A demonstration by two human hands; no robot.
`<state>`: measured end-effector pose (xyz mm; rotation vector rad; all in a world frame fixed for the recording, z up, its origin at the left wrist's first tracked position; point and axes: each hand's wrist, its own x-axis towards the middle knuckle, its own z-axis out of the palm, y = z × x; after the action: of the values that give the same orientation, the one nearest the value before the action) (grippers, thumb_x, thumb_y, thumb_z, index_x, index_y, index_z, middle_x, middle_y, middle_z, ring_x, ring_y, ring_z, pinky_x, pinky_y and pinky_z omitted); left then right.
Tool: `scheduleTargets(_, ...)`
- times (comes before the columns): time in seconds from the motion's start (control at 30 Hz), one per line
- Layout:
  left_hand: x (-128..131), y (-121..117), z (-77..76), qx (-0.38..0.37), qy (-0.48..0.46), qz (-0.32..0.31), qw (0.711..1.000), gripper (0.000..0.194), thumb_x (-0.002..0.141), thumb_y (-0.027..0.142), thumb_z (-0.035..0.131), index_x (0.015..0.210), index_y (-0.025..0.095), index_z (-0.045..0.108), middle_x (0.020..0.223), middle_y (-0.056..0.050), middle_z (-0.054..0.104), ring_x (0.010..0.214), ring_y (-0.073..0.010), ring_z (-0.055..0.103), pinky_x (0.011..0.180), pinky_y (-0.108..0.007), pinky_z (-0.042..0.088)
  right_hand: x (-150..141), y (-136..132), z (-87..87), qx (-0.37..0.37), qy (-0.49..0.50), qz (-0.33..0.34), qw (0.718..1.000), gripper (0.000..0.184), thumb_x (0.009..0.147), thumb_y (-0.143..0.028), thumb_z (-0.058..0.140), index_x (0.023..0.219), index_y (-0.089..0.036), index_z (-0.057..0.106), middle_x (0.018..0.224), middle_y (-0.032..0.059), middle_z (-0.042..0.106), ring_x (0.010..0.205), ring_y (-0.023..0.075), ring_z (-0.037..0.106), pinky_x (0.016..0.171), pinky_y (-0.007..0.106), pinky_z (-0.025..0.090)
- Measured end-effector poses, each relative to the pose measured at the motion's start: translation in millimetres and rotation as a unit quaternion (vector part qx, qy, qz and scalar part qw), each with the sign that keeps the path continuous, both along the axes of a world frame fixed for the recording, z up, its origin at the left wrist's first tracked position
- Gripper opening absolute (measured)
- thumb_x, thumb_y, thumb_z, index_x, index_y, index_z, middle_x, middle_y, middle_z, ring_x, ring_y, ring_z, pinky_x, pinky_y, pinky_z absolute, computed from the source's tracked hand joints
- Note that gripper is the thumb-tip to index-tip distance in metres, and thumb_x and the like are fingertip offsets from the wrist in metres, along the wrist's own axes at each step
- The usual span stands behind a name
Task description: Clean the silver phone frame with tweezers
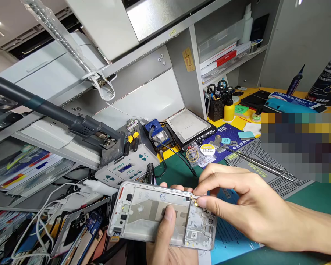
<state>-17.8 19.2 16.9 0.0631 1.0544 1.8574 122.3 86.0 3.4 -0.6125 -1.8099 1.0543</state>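
My left hand grips an opened phone frame from below, its thumb lying across the inner face and fingertips at the far edge. The silver frame is tilted, with a bare battery bay and small parts fitted at both ends. My right hand comes in from the right, thumb and forefinger pinched at the frame's upper right edge. A small gold-coloured part shows at those fingertips; the rest of it is hidden. Under the frame's right end lies a blue printed sheet.
Behind the phone stand a grey soldering or hot-air station, a blue tool holder and a flat heating plate. Tweezers rest on a grey perforated mat. A black lamp arm reaches in from the left.
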Motion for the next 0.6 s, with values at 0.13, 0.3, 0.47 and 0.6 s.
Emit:
scheduleTargets(0.13,-25,-4,-22.7,0.027,0.027,-0.1,0.994,0.045,0.064,0.024,0.095,0.104,0.04,0.083,0.105,-0.001,0.083,0.099,-0.0259,0.079,0.08,-0.028,0.066,-1,0,-4.7,0.106,-0.009,-0.031,0.994,0.011,0.095,-0.012,0.068,0.103,-0.017,0.074,0.092,0.0046,0.076,0.08,0.0118,0.069,0.072,0.021,0.057)
scheduleTargets(0.3,-33,-10,-53.9,-0.023,0.22,-0.006,0.975,0.034,0.074,0.033,0.089,0.107,0.029,0.081,0.111,-0.003,0.081,0.117,-0.0288,0.074,0.097,-0.036,0.064,-1,-2,-10.8,0.279,-0.062,-0.078,0.955,0.018,0.097,-0.01,0.067,0.115,-0.01,0.066,0.094,0.0097,0.077,0.082,0.0167,0.071,0.071,0.027,0.057)
scheduleTargets(0.47,-23,-11,-78.2,-0.027,0.37,0.078,0.925,0.023,0.073,0.03,0.09,0.092,0.024,0.08,0.102,-0.004,0.081,0.117,-0.0291,0.073,0.114,-0.042,0.054,-1,-2,-12.9,0.328,-0.098,-0.109,0.933,0.013,0.096,-0.01,0.065,0.109,-0.013,0.066,0.089,0.0088,0.077,0.074,0.0168,0.071,0.065,0.028,0.056)
scheduleTargets(0.6,-17,-7,-77.6,-0.004,0.319,0.07,0.945,0.032,0.069,0.029,0.091,0.099,0.024,0.078,0.101,-0.003,0.081,0.11,-0.0294,0.075,0.105,-0.043,0.06,-3,-3,-9.6,0.267,-0.064,-0.085,0.958,0.012,0.093,-0.006,0.062,0.101,-0.014,0.066,0.085,0.0069,0.076,0.073,0.0143,0.069,0.065,0.026,0.055)
